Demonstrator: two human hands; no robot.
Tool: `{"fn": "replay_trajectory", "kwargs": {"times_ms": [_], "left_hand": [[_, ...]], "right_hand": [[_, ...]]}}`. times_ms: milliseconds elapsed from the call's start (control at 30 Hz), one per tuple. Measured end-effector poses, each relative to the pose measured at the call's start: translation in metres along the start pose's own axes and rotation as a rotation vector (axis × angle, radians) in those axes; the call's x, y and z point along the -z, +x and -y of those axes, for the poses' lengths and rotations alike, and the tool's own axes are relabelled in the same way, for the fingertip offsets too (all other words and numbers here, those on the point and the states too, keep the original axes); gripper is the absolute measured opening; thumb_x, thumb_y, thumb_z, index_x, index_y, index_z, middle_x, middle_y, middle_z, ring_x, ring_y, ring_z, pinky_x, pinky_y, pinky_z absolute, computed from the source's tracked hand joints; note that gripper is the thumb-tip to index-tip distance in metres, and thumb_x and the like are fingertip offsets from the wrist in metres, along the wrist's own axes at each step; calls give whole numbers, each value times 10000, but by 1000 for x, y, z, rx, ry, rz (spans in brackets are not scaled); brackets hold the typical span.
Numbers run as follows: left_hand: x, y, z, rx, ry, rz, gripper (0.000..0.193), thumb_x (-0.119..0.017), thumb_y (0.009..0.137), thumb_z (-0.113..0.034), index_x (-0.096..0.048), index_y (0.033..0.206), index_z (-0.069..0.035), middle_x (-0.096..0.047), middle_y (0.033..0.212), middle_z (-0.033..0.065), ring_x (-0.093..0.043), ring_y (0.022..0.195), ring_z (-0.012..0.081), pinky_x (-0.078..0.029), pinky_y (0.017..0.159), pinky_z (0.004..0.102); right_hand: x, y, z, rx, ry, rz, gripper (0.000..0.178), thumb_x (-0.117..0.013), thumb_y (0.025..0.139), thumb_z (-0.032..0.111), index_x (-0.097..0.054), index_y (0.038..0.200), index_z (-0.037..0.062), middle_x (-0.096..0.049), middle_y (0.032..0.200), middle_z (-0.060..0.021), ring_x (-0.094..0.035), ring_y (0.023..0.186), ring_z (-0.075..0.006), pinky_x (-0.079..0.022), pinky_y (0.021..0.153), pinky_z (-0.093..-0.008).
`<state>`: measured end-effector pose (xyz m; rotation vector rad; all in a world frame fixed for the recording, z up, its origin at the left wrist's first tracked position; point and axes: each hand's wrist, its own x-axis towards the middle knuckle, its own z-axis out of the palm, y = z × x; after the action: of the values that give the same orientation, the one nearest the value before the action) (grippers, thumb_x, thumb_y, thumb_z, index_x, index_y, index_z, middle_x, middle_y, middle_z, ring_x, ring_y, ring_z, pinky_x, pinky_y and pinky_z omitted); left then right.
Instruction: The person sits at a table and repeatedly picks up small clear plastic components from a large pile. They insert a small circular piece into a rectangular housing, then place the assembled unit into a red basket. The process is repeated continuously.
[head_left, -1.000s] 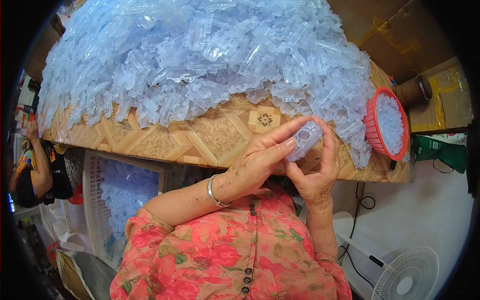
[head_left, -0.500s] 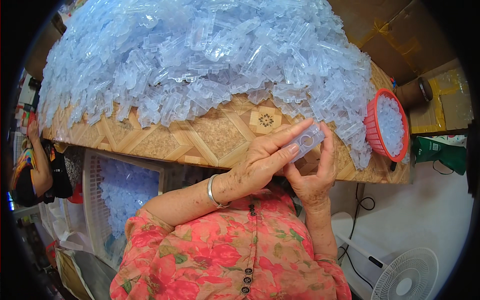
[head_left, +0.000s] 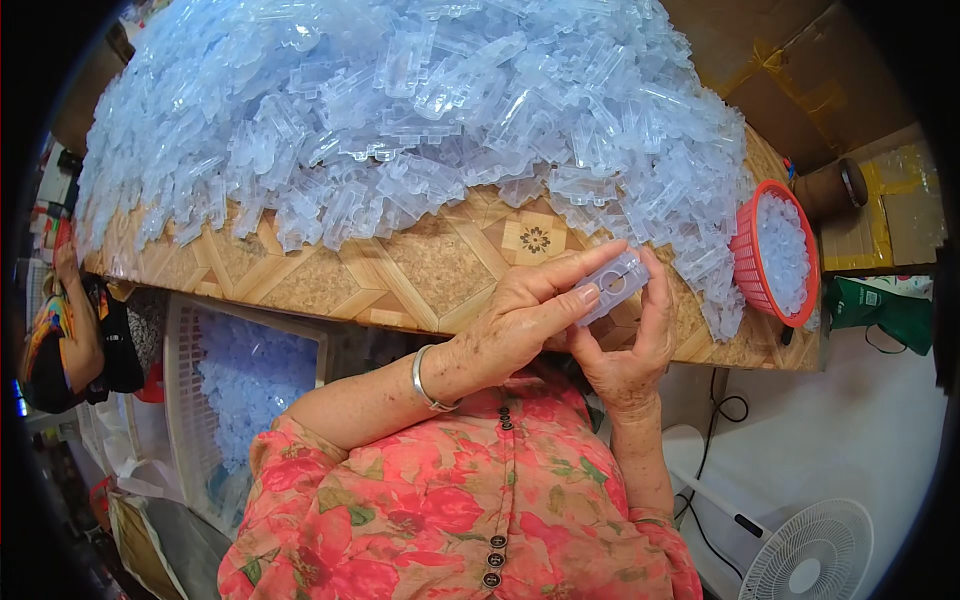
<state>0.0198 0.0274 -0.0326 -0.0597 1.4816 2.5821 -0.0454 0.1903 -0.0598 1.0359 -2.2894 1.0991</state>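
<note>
Where the view is nearest, at 6 o'clock, the wearer's pink floral shirt (head_left: pixel 430 510) fills the lower edge. A white fan (head_left: pixel 815 560) stands toward 4 o'clock. Just right of centre, toward 3 o'clock, both hands meet at a clear plastic casing (head_left: pixel 618 284) with a round ring in it, raised in front of the table edge. The left hand (head_left: pixel 510 325), a silver bangle (head_left: pixel 420 380) at its wrist, pinches the casing between thumb and fingers. The right hand (head_left: pixel 632 360) curves about its other side, thumb and index finger apart, index fingertip at its upper end; whether these fingers grip it, I cannot tell. At 8 o'clock, a pale crate (head_left: pixel 183 385) contains more clear pieces. Beyond the hands runs the parquet-patterned table (head_left: pixel 420 270), with a red plastic basket (head_left: pixel 742 250) of clear bits at 3 o'clock and a large heap of clear casings (head_left: pixel 400 100) across 12 o'clock. Farther off, cardboard boxes (head_left: pixel 800 75) stand at 2 o'clock.
</note>
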Motion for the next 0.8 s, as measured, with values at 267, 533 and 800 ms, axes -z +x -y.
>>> {"fn": "replay_trajectory", "kwargs": {"times_ms": [267,533,800], "left_hand": [[9,6,3,-411,618,90,555,-470,1071,-216,-316,1557,3,-388,1571,158,-358,1451,246,-287,1173,359],[8,0,-1,-71,137,69,515,-484,1075,-204,-365,1562,-85,-478,1497,42,-490,1262,111,-447,1012,256],[11,4,1,-227,303,84,515,-509,1056,-186,-398,1540,-51,-418,1548,91,-442,1326,147,-399,1072,293]], "right_hand": [[-2,-2,-1,-106,109,-13,876,-880,707,246,-449,1412,-45,-617,1274,-185,-585,1149,-371,-468,991,-468],[0,-3,1,-16,-27,32,881,-880,683,213,-455,1417,-25,-580,1329,-184,-546,1201,-385,-461,1012,-465],[-3,-8,-1,-116,106,30,880,-886,677,207,-463,1413,-24,-575,1333,-180,-539,1213,-382,-459,1018,-466]]}}
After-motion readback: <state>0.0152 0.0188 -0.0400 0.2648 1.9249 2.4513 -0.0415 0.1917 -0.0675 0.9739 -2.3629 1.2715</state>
